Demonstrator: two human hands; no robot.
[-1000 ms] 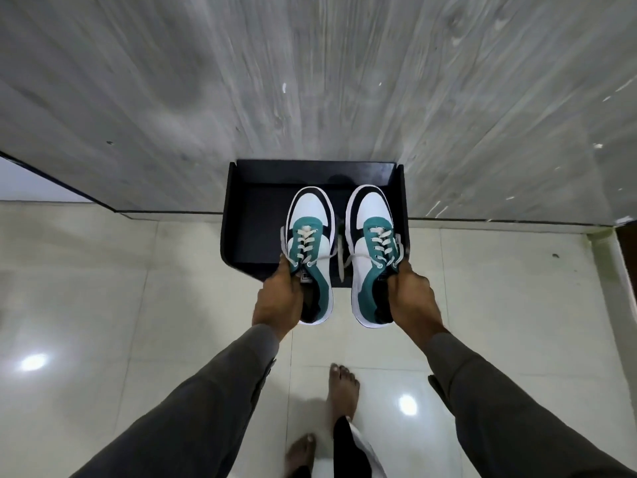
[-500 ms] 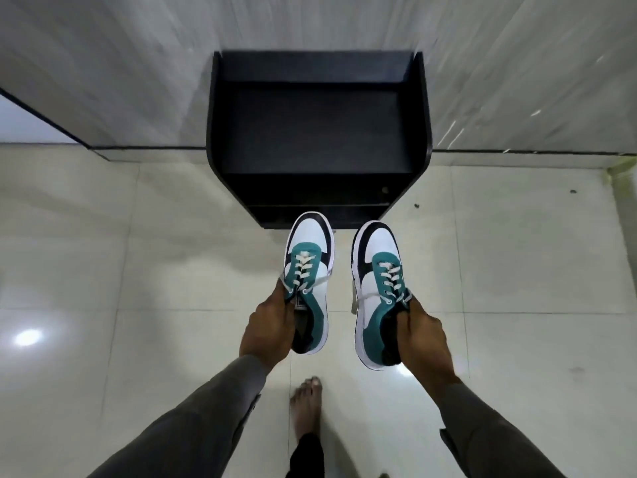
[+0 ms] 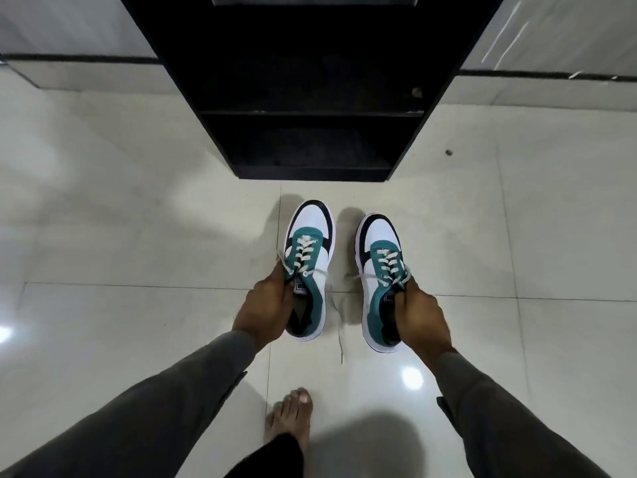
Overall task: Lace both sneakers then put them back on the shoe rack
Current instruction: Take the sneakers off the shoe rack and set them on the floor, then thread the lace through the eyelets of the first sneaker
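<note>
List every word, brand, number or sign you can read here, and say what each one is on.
No text can be read.
Left sneaker, tongue tag beside the left hand: dark marks, too blurred to read.
Right sneaker, tongue tag beside the right hand: too small and blurred.
Shoe rack: no marking visible.

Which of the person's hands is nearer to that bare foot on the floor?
The left. The left hand, gripping the left sneaker, sits just up and left of the foot; the right hand, holding the right sneaker, is farther off to the foot's right.
</note>
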